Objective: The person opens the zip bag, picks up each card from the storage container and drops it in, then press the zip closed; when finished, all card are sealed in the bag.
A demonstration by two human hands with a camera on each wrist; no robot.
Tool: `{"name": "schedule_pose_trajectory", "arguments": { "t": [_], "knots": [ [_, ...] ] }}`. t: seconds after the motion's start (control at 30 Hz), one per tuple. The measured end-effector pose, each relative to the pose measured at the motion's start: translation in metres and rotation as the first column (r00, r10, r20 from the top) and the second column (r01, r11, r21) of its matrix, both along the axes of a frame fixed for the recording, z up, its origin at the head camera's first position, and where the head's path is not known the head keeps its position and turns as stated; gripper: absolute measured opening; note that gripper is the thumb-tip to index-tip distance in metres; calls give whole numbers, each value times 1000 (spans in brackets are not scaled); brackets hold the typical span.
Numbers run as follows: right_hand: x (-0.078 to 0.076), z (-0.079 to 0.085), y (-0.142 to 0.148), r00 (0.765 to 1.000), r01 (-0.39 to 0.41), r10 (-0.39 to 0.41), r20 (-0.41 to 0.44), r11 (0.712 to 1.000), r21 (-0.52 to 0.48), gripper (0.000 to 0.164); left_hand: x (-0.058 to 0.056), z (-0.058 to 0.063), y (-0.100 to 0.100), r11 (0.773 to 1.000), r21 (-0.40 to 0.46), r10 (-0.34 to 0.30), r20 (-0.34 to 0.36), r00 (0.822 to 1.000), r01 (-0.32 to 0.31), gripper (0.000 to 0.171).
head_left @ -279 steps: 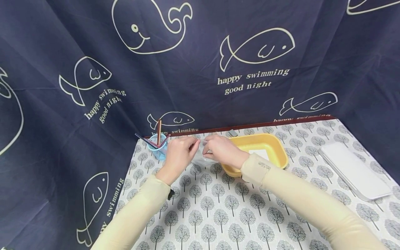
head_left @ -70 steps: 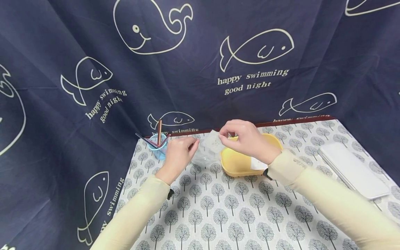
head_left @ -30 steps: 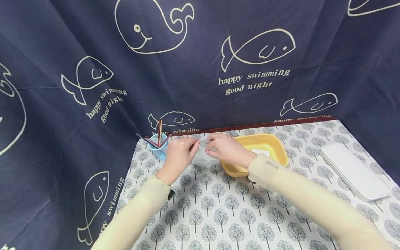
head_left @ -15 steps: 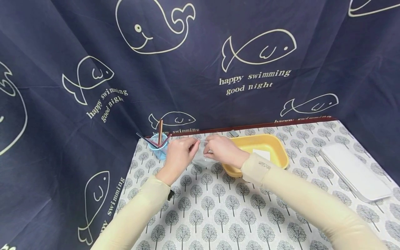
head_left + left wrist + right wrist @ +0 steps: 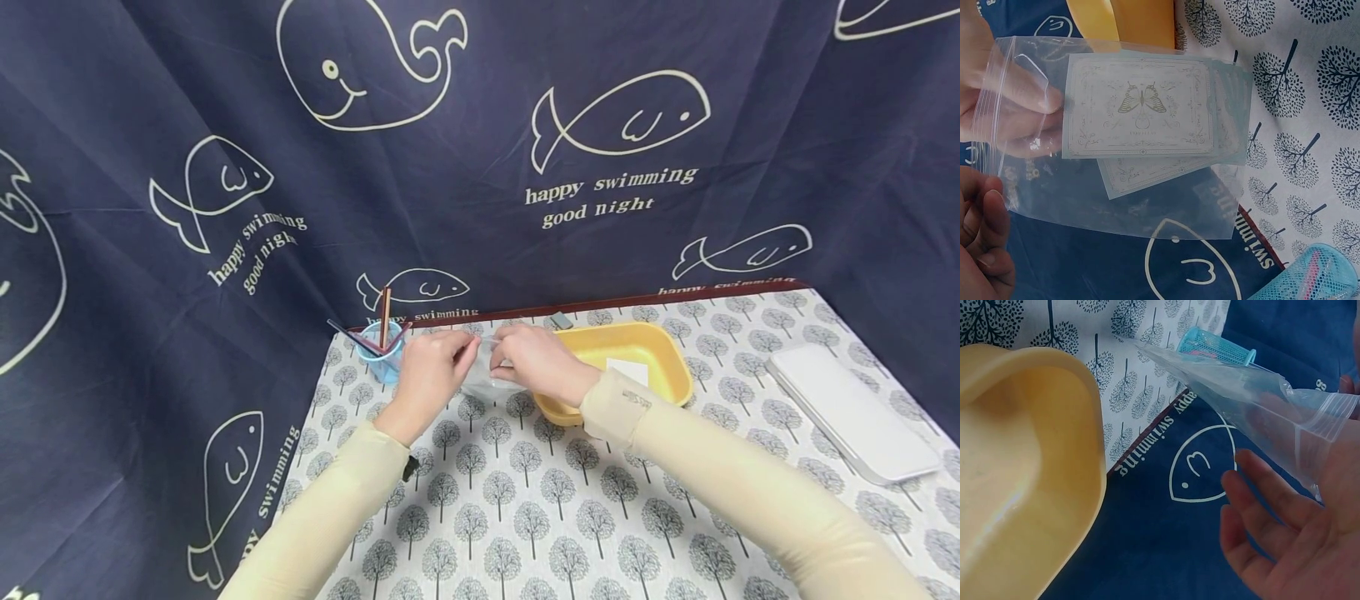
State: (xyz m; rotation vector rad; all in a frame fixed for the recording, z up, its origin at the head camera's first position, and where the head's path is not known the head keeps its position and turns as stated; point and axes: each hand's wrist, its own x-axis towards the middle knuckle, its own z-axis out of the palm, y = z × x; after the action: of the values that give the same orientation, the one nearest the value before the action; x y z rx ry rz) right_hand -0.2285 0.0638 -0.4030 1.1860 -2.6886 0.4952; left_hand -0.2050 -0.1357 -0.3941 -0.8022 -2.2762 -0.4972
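A clear zip-seal plastic bag [image 5: 1166, 215] hangs between my two hands, holding several white cards [image 5: 1141, 106] with a butterfly print. My left hand [image 5: 431, 371] pinches the bag's mouth at one side; in the left wrist view its curled fingers [image 5: 991, 231] are at the zip strip. My right hand [image 5: 543, 362] grips the mouth at the other side, its thumb showing through the film in that view. From the right wrist, the bag appears edge-on, with the right hand's other fingers [image 5: 1260, 487] loosely bent below it. A yellow tray [image 5: 667, 354] stands under my right wrist.
A white card [image 5: 628, 370] lies in the tray. A blue mesh cup [image 5: 381, 367] with pencils is left of my left hand. A grey eraser-like block [image 5: 561, 320] sits behind the tray. At the right is a white flat case [image 5: 851, 412]. A navy curtain hangs behind.
At 2.3 s ago my right hand was raised farther right over the tray, a white card showing by its fingertips. It has since moved left to the bag's mouth. My left hand has stayed put.
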Motion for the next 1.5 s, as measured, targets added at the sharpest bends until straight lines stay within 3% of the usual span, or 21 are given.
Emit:
{"name": "schedule_pose_trajectory", "arguments": {
  "t": [0.43,0.67,0.87,1.17,1.5],
  "knots": [
    [6,12,9,997,-11,2,-76,994,-111,6,0,0,0,1000,-2,6,13,1000,-6,17],
    [10,22,21,994,-34,5,-112,965,-259,6,-1,0,-1,1000,-7,7,26,1000,-7,17],
    [9,28,35,988,-34,-17,-153,946,-323,5,-1,1,-1,1000,-10,10,32,999,-10,19],
    [0,30,60,981,39,-94,-172,952,-303,4,0,1,-2,1000,-15,12,52,999,-11,21],
    [-20,12,95,975,182,-206,-86,957,-228,7,1,1,-3,1000,-15,13,62,998,-12,18]
  ]
}}
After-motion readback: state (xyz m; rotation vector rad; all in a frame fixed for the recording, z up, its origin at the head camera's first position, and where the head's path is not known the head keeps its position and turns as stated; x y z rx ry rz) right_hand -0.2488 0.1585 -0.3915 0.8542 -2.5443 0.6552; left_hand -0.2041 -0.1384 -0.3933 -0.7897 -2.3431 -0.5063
